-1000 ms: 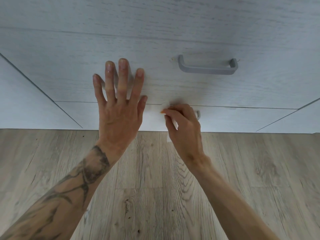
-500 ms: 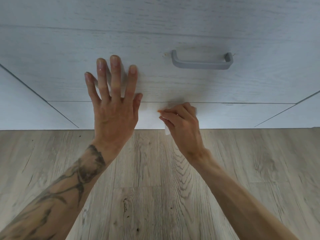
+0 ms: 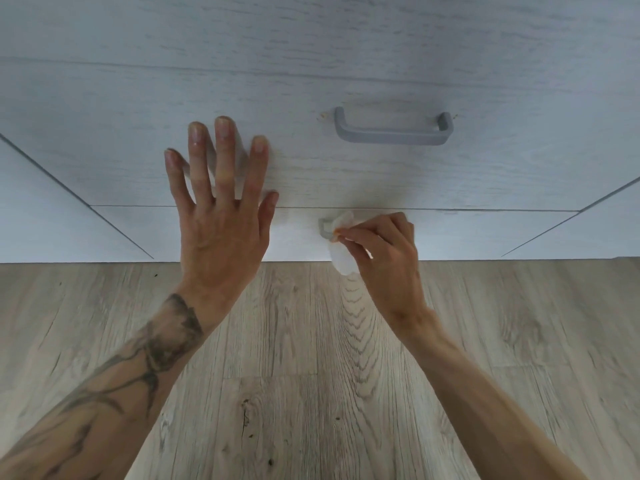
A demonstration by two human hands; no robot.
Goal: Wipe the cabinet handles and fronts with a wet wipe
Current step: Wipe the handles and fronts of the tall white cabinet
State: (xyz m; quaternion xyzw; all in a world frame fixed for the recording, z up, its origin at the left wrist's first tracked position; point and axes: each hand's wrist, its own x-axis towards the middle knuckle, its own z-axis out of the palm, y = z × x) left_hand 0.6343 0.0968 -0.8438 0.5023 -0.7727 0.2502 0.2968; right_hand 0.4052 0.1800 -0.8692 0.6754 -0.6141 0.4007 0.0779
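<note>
White wood-grain drawer fronts fill the top of the view. The middle drawer front (image 3: 346,174) carries a grey bar handle (image 3: 393,133). My left hand (image 3: 221,220) lies flat on this front, fingers spread, holding nothing. Below it is the lowest drawer front (image 3: 207,233), with a grey handle (image 3: 323,228) whose left end alone shows. My right hand (image 3: 381,251) pinches a crumpled white wet wipe (image 3: 341,244) and presses it onto that lower handle, covering most of the bar.
A light wood-plank floor (image 3: 311,375) runs up to the cabinet base. Neighbouring cabinet fronts (image 3: 52,220) angle away at the left and right, divided by thin dark gaps.
My right hand has shifted right along the lower handle, so the handle's left end and more of the wipe now show. My left hand stays flat on the drawer front.
</note>
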